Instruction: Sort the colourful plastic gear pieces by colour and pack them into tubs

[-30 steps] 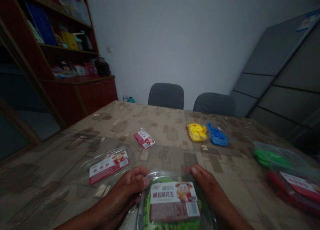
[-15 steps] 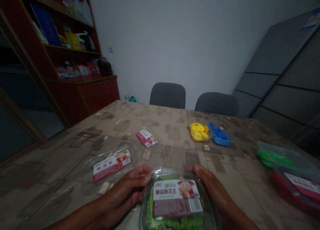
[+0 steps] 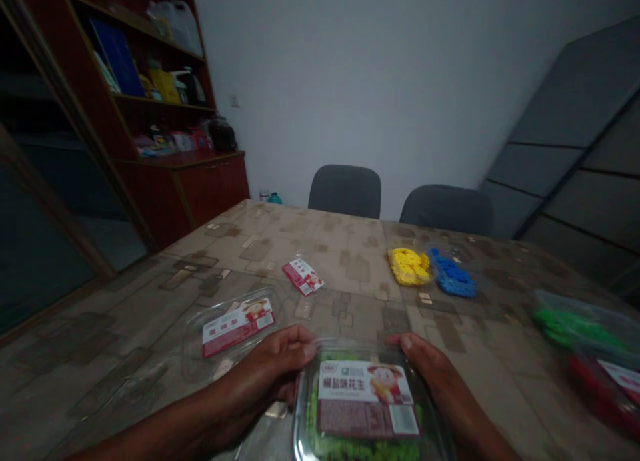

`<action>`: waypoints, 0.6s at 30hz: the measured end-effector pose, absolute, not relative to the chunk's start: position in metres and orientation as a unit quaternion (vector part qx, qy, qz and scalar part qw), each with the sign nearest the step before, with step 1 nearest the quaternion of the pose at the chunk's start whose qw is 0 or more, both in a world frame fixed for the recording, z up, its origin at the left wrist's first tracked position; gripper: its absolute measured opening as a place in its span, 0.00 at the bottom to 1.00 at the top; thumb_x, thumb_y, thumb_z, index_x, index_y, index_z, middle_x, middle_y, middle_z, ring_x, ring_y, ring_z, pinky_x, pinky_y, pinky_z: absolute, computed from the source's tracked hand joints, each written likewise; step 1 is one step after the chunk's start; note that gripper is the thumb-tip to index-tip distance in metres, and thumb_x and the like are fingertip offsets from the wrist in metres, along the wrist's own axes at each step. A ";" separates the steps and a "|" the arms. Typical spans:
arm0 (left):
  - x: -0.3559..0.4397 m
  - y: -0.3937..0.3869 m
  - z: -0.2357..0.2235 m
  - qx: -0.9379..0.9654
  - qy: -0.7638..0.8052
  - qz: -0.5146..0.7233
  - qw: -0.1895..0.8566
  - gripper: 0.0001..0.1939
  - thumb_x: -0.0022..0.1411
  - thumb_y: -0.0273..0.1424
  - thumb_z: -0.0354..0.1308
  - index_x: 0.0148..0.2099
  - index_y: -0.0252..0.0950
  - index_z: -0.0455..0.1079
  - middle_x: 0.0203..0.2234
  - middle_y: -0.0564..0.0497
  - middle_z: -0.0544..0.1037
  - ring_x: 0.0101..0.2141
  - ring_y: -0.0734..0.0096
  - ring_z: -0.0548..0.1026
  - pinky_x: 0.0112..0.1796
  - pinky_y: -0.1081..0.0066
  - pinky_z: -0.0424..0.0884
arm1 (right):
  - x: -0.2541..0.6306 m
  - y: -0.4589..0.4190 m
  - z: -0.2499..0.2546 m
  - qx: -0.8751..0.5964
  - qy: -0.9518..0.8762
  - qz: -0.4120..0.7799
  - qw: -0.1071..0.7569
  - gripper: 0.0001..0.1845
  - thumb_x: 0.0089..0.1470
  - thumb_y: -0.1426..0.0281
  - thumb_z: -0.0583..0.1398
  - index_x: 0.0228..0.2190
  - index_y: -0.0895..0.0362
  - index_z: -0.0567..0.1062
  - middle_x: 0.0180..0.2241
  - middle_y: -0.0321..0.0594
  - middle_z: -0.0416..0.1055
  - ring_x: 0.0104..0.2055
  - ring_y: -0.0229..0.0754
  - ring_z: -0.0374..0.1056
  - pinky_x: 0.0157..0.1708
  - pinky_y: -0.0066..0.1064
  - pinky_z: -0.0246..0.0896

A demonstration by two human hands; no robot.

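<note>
A clear plastic clamshell box [image 3: 367,407] with a red and white label and green pieces inside lies at the table's near edge. My left hand [image 3: 273,371] grips its left side, thumb curled over the top left corner. My right hand [image 3: 433,374] grips its right side, fingertips on the top right corner. Both hands are closed on the box.
An empty clear box with a label [image 3: 235,324] lies to the left, a small labelled lid [image 3: 303,276] beyond it. Yellow pieces [image 3: 409,265] and blue pieces [image 3: 453,279] sit farther back, green [image 3: 575,324] and red boxes [image 3: 613,384] at right. Two chairs [image 3: 345,191] and a cabinet [image 3: 185,181] stand behind the table [image 3: 150,301].
The view has shifted left, so everything slid slightly right in the picture. Both hands stay on the green-filled box, which sits a little lower and farther right.
</note>
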State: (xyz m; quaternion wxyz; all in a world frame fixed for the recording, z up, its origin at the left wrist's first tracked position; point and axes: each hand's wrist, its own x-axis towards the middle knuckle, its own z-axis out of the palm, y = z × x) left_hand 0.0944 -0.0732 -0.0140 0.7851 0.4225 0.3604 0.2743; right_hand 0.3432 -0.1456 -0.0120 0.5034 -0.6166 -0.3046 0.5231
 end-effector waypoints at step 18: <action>0.098 -0.070 -0.018 0.411 0.376 0.303 0.773 0.20 0.48 0.41 0.72 0.31 0.32 0.68 0.20 0.55 0.71 0.19 0.79 0.67 0.20 0.80 0.62 | 0.343 -0.146 -0.011 -0.664 -0.332 0.471 0.477 0.31 0.46 0.40 0.62 0.34 0.56 0.79 0.22 0.37 0.77 0.25 0.44 0.72 0.26 0.29 0.63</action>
